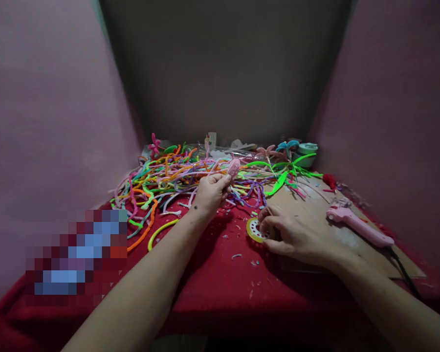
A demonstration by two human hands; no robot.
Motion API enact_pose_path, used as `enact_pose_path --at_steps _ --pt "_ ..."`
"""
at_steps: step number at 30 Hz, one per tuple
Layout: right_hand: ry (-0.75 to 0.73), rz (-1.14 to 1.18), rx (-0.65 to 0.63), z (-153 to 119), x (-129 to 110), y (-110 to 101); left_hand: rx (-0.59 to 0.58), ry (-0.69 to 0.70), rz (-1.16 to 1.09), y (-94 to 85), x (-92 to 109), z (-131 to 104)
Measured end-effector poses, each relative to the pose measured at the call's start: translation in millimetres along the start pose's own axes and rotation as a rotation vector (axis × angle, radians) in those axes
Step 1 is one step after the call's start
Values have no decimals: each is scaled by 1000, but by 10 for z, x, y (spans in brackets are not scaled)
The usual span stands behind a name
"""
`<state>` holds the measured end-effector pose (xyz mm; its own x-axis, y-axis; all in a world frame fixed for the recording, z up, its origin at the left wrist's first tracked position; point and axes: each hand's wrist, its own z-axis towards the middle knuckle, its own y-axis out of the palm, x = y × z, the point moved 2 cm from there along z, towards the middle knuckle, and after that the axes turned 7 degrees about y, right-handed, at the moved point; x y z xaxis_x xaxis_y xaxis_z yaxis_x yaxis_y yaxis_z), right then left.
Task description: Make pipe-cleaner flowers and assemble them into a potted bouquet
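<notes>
Pink fuzzy piece [233,167]: it is sitting up in your left hand [209,193], in front of the stem pile; it is looking rounded and compact, so its shaping seems at least partly done.
Left fingers: thumb and fingertips are pressing together, clamping the piece at its lower end.
Roll of tape [254,230]: your right hand [291,234] is gripping its right side, thumb below and fingers above; whether the roll is resting on the cloth, you cannot tell from here.
Joining: the roll and the pink piece are staying apart, and no tape is showing on the piece, so any taping is looking undone.
Fuzzy stems [183,178]: a tangled heap is lying beyond your hands, most of it apparently unworked.
Flower shapes: a hot-pink one [154,145] and a teal one [288,145] are standing at the back, seemingly formed.
Board [374,259]: it is lying to your right, bearing a pink corded tool [359,226].
Red cloth [212,293]: small scraps [236,255] are littering it.
</notes>
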<state>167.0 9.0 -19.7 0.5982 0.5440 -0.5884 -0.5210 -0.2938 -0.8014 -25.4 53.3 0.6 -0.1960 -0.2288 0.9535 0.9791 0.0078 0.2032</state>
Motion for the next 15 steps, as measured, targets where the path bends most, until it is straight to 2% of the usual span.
enact_pose_path --at_steps 5,7,11,15 --pt "60 602 83 160 37 -202 -31 -7 -101 -53 30 36" --pt "63 760 133 272 28 -249 -46 8 -200 -68 55 49" --pt "27 841 200 538 -67 -282 -41 1 -448 -92 90 65" --pt "25 911 193 753 -107 -246 6 -16 -469 -98 75 82"
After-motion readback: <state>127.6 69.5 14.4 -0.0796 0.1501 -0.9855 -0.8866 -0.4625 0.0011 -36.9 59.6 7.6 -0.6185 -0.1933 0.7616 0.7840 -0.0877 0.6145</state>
